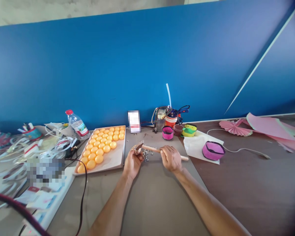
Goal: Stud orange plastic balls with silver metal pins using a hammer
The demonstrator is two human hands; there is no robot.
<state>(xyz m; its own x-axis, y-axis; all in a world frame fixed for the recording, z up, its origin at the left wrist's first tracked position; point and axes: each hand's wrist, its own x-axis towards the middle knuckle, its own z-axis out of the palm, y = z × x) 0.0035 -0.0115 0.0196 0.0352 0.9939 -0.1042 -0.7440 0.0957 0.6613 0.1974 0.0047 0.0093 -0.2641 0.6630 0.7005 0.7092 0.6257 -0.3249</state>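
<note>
My left hand [132,164] is curled round a cluster of small shiny silver pieces [145,154], too small to make out singly. Some of them spill past its fingers over the grey mat. Closed round a pale wooden handle, my right hand [171,158] holds a wooden-handled tool [151,148] level across the mat. Its far end, with a dark wedge shape like a small hammer head, lies over the left hand's fingers. To the left is a shallow tray [113,160] with rows of orange balls [99,159].
Behind the hands stand a pink-and-black round container [167,132], an orange-and-white cup [170,122] of tools and a small white card [134,121]. Another pink container [213,150] sits on white paper at right. Cables, a water bottle [79,126] and clutter fill the left; a blue panel [137,65] rises behind.
</note>
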